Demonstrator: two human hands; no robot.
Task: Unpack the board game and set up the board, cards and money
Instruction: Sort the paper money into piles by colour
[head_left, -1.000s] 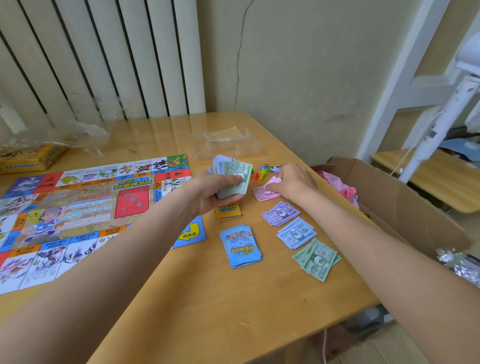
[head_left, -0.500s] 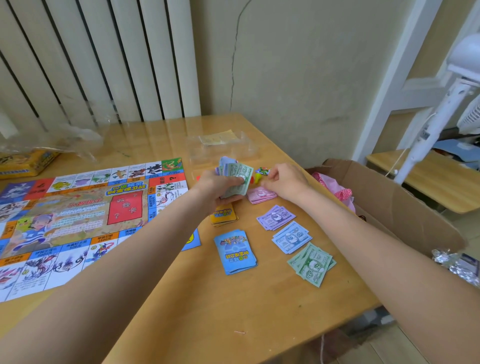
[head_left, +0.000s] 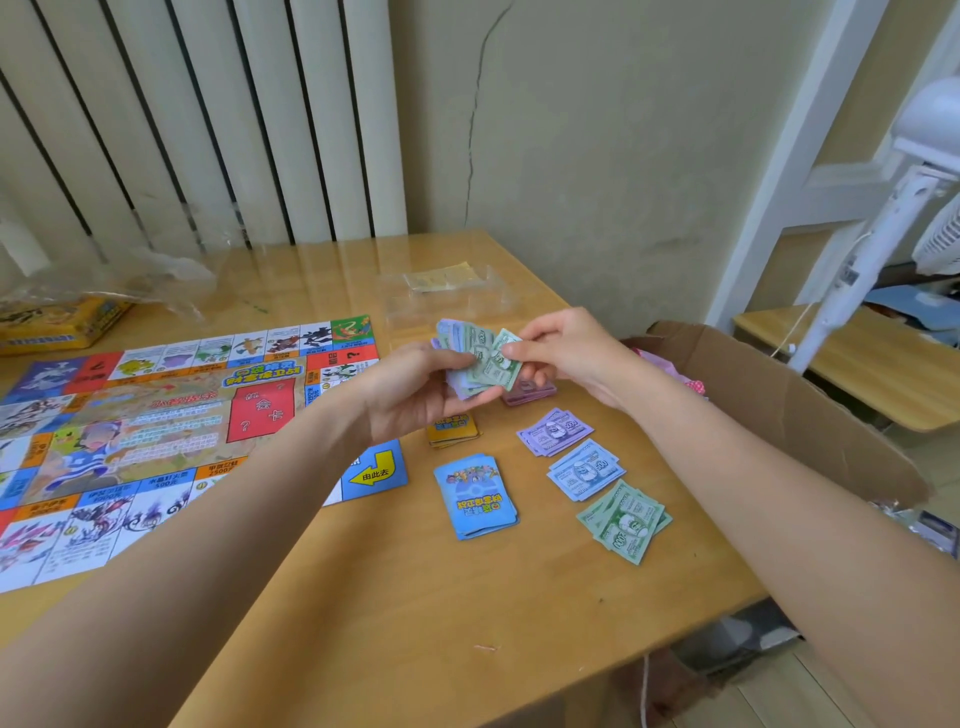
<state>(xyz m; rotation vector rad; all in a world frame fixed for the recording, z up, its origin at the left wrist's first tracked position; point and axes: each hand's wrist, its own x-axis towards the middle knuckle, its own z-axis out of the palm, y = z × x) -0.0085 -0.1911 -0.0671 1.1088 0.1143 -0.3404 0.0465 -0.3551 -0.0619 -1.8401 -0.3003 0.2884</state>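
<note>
The colourful game board (head_left: 156, 431) lies unfolded on the left of the wooden table (head_left: 415, 613). My left hand (head_left: 415, 389) grips a mixed wad of play money (head_left: 475, 364) above the table. My right hand (head_left: 566, 353) pinches a green note at the wad's right end. Sorted piles lie to the right: pink notes (head_left: 530, 392), purple notes (head_left: 555, 431), blue notes (head_left: 586, 470) and green notes (head_left: 623, 521). A blue card deck (head_left: 475, 496) and a yellow card deck (head_left: 452, 428) lie beside the board's corner.
The yellow game box (head_left: 57, 325) under crumpled clear wrap (head_left: 130, 280) sits at the far left. A clear plastic tray (head_left: 447, 291) lies at the back of the table. An open cardboard box (head_left: 779, 410) stands off the table's right edge, with a white fan stand (head_left: 872, 260) behind it.
My right hand left the pink pile and came up to the wad, taking hold of a green note. The left hand stayed put with the wad.
</note>
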